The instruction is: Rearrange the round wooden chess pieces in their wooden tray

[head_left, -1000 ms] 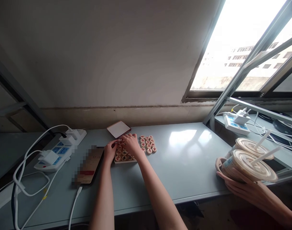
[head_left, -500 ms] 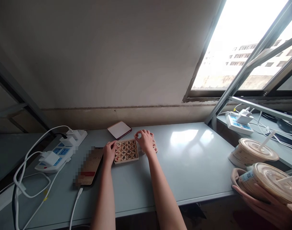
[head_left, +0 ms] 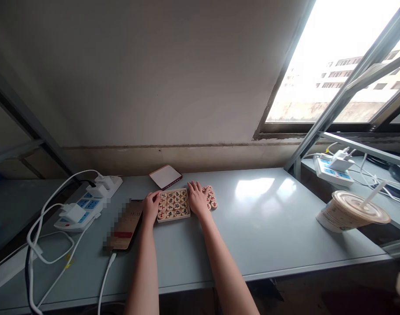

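An open shallow box (head_left: 174, 220) filled with rows of round wooden Chinese chess pieces (head_left: 176, 205), marked in red and black, lies on the grey desk. My left hand (head_left: 150, 205) is closed at its left edge, fingertips gripping the side. Just beyond the right edge, my right hand (head_left: 197, 197) lies with its fingers stretched out, palm down. A group of loose chess pieces with red marks (head_left: 213, 197) sits on the desk at that hand's right side, partly covered by it. The box lid (head_left: 165, 176) rests behind, inside up.
A phone (head_left: 126, 229) on a charging cable lies left of my left arm, beside a power strip (head_left: 85, 208) with plugs and looping white cables. A lidded drink cup (head_left: 352, 212) with a straw stands at the right. Farther right is another power strip (head_left: 332, 169).
My right hand has come down from pinching a piece above the box's right corner and now lies flat. Another person's hands have carried a second drink cup out of view at the right.
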Tool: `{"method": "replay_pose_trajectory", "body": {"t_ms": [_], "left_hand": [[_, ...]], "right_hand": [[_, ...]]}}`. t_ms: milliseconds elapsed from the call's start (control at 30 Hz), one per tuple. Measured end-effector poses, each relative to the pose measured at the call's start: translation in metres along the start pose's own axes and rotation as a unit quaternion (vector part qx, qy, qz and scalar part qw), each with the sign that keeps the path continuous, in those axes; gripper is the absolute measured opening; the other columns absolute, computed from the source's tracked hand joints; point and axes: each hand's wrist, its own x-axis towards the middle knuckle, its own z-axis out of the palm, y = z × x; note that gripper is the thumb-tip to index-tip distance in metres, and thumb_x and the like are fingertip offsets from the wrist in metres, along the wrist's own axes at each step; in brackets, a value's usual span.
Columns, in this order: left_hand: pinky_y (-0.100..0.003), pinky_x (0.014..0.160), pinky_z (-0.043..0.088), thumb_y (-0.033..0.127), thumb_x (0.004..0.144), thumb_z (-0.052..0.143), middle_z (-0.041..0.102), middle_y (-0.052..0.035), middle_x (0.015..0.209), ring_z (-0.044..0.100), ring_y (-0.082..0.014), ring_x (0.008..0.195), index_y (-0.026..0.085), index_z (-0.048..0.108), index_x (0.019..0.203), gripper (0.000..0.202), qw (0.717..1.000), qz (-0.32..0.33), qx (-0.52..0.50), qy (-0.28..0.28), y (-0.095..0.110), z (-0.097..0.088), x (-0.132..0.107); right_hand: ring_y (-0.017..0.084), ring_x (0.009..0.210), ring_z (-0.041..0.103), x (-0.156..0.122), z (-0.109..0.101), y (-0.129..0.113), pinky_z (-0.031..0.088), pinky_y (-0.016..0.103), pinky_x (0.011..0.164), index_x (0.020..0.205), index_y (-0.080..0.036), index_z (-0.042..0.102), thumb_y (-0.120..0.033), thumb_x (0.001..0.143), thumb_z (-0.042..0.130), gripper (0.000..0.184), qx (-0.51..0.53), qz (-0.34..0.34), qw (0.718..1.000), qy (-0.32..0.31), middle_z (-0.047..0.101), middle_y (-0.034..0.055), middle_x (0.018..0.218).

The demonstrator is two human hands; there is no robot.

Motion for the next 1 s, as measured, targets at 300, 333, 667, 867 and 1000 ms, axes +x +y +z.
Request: {"method": "replay_pose_trajectory", "body": {"t_ms": [300,333,667,867,1000], "left_hand": [[-0.029,0.071,0.047,0.032,0.082,0.040,0.064,-0.0088,0.086,0.061,-0.0207,0.081,0.017,0.067,0.094,0.033,1.000,0.008,0.003,0.015,-0.005,0.003,0.001],[-0.029,0.071,0.047,0.032,0.082,0.040,0.064,-0.0089,0.086,0.061,-0.0208,0.081,0.017,0.067,0.093,0.033,1.000,0.010,0.005,0.019,-0.005,0.004,0.001],[-0.031,0.081,0.047,0.034,0.078,0.041,0.066,-0.0093,0.090,0.061,-0.0211,0.087,0.018,0.066,0.088,0.032,0.999,0.049,0.001,0.002,0.009,0.030,-0.011],[-0.029,0.072,0.049,0.039,0.076,0.041,0.066,-0.0098,0.095,0.061,-0.0232,0.088,0.018,0.064,0.091,0.034,0.999,-0.002,0.034,-0.032,0.010,0.034,-0.011],[-0.030,0.073,0.048,0.039,0.077,0.040,0.066,-0.0096,0.095,0.061,-0.0249,0.088,0.018,0.064,0.090,0.035,0.995,0.015,0.069,-0.065,0.020,0.051,-0.008]], "right_hand": [[0.024,0.135,0.021,-0.010,-0.009,0.044,0.011,0.056,0.106,0.135,-0.027,0.037,-0.021,0.095,0.019,0.045,-0.027,-0.030,0.999,-0.010,0.034,0.0047,0.144],[0.024,0.135,0.022,-0.012,-0.011,0.050,0.011,0.055,0.107,0.135,-0.027,0.038,-0.021,0.095,0.018,0.045,-0.027,-0.030,0.999,-0.010,0.035,0.0046,0.144],[0.024,0.134,0.024,-0.025,-0.043,0.085,0.009,0.056,0.107,0.134,-0.026,0.039,-0.030,0.095,0.026,0.041,-0.021,-0.028,0.999,-0.002,0.037,0.0050,0.142],[0.016,0.127,0.036,-0.082,-0.102,0.104,0.018,0.046,0.109,0.127,-0.028,0.042,-0.028,0.094,0.032,0.034,0.094,-0.048,0.952,0.286,0.044,0.0040,0.135],[0.023,0.124,0.038,-0.146,-0.141,0.170,0.029,0.047,0.103,0.122,-0.022,0.042,-0.030,0.087,0.046,0.036,0.104,0.122,0.827,0.540,0.045,0.0109,0.129]]}}
